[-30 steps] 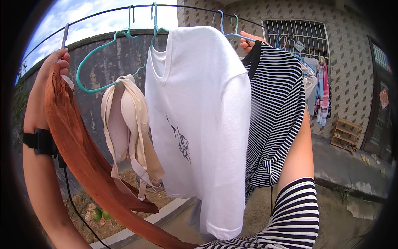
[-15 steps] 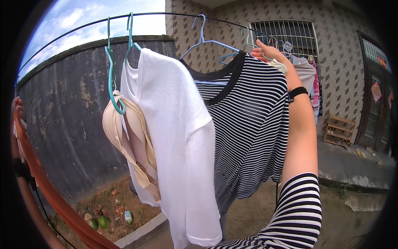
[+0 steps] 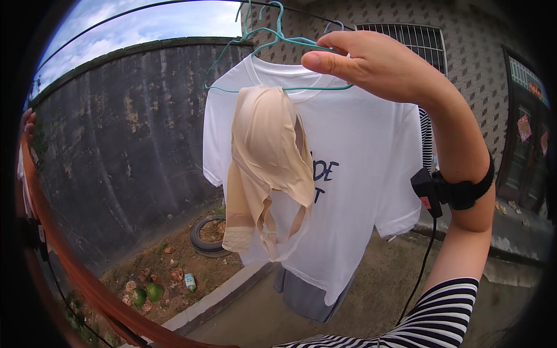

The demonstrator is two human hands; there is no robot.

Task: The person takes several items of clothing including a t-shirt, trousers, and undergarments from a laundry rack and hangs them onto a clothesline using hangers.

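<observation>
Right hand [image 3: 377,69] — upper centre of frame, fingers curled shut on the shoulder of a teal hanger [image 3: 278,43]; a black wrist strap [image 3: 458,188] with cable sits below it.

Left hand [image 3: 26,122] — far left edge, only its fingertips in view; its grip cannot be told. A rust-orange cloth [image 3: 69,261] trails from there to the bottom of frame.

Beige bra [image 3: 267,168] — centre, draped over the hanger's bar, in front of a white T-shirt [image 3: 360,191].

Line [image 3: 145,7] — arcs across the top, hooks over it.

Beyond: concrete wall [image 3: 116,139], tyre [image 3: 209,238] on the dirt.

Step, as judged — handling hung laundry at the hanger. Next move calls for steady support of the hanger so the bra stays put.
</observation>
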